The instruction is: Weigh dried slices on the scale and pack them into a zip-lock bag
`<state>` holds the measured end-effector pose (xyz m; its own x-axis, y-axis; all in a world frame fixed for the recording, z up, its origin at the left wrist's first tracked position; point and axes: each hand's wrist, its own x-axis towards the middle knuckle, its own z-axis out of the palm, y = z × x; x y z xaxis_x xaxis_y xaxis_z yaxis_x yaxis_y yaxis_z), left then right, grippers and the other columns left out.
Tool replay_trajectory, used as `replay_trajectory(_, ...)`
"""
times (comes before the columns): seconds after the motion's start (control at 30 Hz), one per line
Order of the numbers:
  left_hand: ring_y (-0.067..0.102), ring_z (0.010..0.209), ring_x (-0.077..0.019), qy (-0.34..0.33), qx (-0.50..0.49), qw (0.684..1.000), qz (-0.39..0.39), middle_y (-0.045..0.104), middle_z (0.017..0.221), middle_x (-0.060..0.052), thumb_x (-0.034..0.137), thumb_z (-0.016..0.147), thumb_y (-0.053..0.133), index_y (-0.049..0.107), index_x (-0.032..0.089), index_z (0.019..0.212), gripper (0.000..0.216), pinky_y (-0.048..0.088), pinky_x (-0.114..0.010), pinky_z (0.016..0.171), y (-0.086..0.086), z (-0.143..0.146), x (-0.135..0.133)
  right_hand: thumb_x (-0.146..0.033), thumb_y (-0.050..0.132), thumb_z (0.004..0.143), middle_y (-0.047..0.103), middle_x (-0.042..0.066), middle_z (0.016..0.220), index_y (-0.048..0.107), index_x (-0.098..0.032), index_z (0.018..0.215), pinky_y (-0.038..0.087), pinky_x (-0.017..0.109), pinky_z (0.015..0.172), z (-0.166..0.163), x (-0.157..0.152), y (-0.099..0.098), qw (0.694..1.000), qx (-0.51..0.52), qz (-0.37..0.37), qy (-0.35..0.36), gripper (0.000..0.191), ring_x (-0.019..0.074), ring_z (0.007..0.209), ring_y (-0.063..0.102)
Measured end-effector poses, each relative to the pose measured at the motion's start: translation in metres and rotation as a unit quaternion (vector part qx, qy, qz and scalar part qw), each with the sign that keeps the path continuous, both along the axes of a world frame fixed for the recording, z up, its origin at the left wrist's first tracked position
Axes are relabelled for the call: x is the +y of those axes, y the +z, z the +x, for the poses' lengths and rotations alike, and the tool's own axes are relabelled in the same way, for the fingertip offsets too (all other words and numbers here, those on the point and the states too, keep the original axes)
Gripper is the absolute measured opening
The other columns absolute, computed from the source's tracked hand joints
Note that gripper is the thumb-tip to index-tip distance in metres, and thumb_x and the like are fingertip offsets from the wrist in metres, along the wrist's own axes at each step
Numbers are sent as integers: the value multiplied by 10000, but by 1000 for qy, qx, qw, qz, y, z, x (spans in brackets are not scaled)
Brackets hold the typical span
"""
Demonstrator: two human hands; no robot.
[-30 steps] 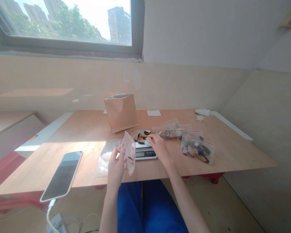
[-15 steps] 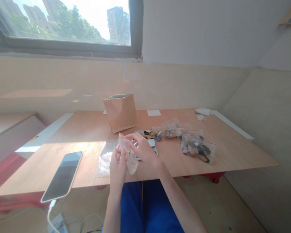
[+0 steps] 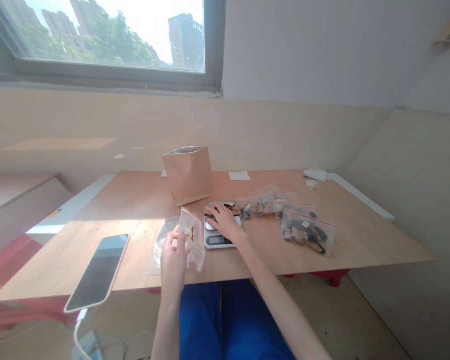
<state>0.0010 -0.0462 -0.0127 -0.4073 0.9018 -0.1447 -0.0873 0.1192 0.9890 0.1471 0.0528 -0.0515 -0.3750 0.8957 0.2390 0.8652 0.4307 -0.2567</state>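
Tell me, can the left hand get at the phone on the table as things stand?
Probably not freely: the left hand is holding a small clear bag, so it is occupied. The phone lies close by to its left on the table, with nothing between them.

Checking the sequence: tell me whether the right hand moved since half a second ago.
Yes. The right hand moved from the small bag onto the scale.
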Motion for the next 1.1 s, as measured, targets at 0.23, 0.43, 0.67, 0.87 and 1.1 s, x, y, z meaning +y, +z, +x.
replay_trajectory(0.23,572,607,-89,5,-10,1000,-1,615,864,-12,537,665,603,445,189,646,383,527,-270,696,-2,-2,1,-283,549,881,577,107,1009,618,-174,1073,441,337,835,-1,7,-1,999,-26,35,28,232,232,967,540)
replay_trajectory(0.43,575,619,-106,-18,-12,1000,-12,626,889,-25,578,686,570,435,194,669,408,509,-240,591,-1,1,-1,-277,540,888,595,101,972,604,-153,999,454,299,820,0,12,-2,999,1,48,19,178,213,971,568)
replay_trajectory(0.67,582,1036,-220,-16,-18,1000,5,602,1146,-76,571,684,578,478,190,676,394,527,-312,764,-8,1,1,-293,456,929,616,104,1019,568,-154,1032,441,271,717,-1,8,7,988,139,24,-56,206,202,926,592)
replay_trajectory(0.87,622,918,-202,-18,-10,1000,3,639,939,-51,576,675,582,510,195,712,389,533,-293,705,-8,5,2,-433,424,916,592,-2,715,585,-155,819,380,217,622,-7,-13,49,935,350,-54,15,335,124,680,553)
replay_trajectory(1.1,642,841,-208,-36,12,999,0,649,885,-55,628,692,536,481,206,739,428,516,-297,651,-8,12,-1,-402,496,873,608,-8,647,622,-152,749,335,212,551,-9,-46,98,948,216,-210,107,306,111,588,540)
